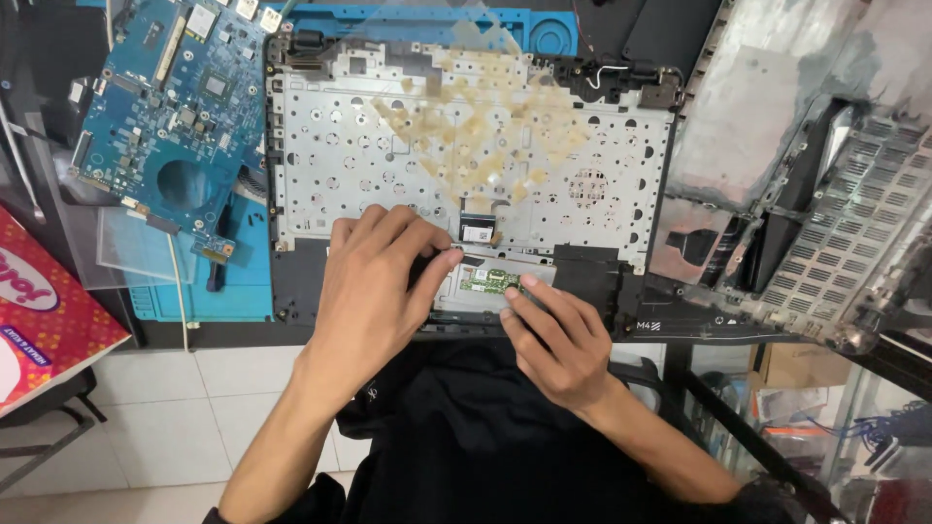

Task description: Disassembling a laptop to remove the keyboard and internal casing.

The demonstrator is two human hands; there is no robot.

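Laptop base (466,136) lay at bench front edge, left hand (374,281) fingers together pressing touchpad board (490,281), right hand (553,340) fingertips pinched on it.

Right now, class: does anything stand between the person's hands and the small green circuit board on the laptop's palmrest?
Nothing visible does. The left hand and right hand flank the small green board, fingertips at its edges.

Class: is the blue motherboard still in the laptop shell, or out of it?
Out. The blue motherboard lies on the blue mat, left of the laptop shell, whose bare metal plate is exposed.
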